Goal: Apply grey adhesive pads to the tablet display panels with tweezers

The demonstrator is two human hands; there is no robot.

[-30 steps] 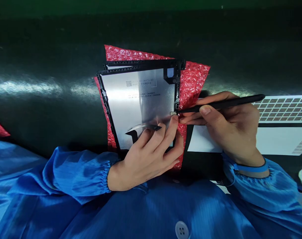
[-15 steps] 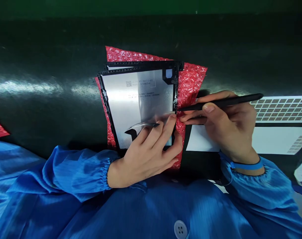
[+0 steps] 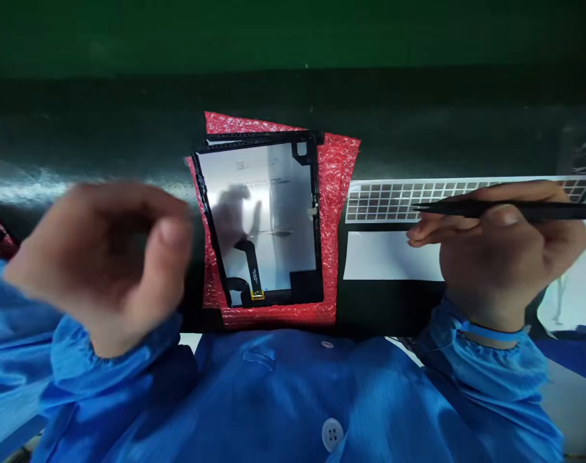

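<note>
Firmly, the right hand (image 3: pixel 500 254) pinches black tweezers (image 3: pixel 459 208), points toward nine o'clock, well apart from the display panel (image 3: pixel 293 254) and above a grid-marked sheet (image 3: pixel 370 200). The left hand (image 3: pixel 78 267) is curled, thumb near forefinger; motion blur means I cannot tell whether it holds anything. Reading a clock around the panel, the left hand hangs at nine and the right at three. The panel lies silver back up on red bubble wrap (image 3: pixel 338 180), a black flex cable (image 3: pixel 253 267) running toward six. A second frame (image 3: pixel 254 136) pokes out beneath at twelve, mostly covered. Past the wrap at three lies the grid sheet, partly behind the right hand; nearer four, a white sheet (image 3: pixel 386 256) on the dark table (image 3: pixel 403 154). Another red piece (image 3: pixel 9 249) is cut off at nine; the tweezers' rear end leaves view. Both wrists rise from blue sleeves (image 3: pixel 505 392).
</note>
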